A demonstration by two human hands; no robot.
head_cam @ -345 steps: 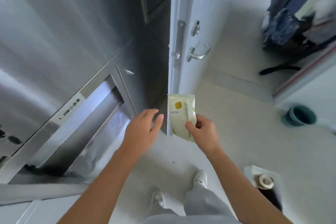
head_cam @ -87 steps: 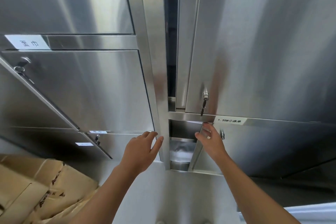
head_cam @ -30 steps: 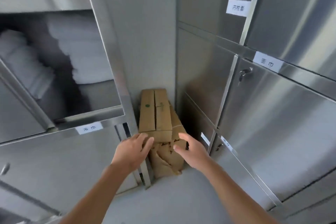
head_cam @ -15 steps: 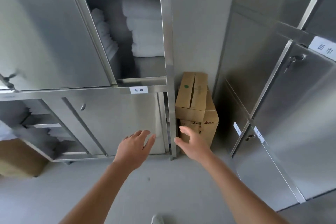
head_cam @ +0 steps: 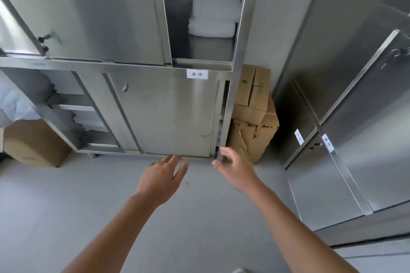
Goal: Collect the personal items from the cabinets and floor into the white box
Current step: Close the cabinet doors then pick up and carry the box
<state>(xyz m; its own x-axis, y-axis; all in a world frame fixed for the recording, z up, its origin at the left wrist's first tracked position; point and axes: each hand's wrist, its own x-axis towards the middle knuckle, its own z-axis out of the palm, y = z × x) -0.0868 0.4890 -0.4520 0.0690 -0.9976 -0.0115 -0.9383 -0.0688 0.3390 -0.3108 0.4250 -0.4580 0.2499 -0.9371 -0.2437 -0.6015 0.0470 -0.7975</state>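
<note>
Below the cabinet door (head_cam: 168, 113), both hands are spread and hold nothing. Here the left hand (head_cam: 163, 178) hangs under the door's middle; the right hand (head_cam: 235, 170) is at its ajar right edge, probably to pull it open and search. No personal item or white box is visible. Cartons (head_cam: 253, 117) stand right of the door.

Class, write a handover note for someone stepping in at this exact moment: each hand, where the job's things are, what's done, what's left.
Left hand: open, empty, over the floor.
Right hand: open, empty, at the bottom corner of the ajar lower cabinet door.
Things: white box not in view; no personal items visible, only folded towels and cardboard boxes.
Done: cannot tell.
Left: check behind that door, collect items, find the box.
</note>
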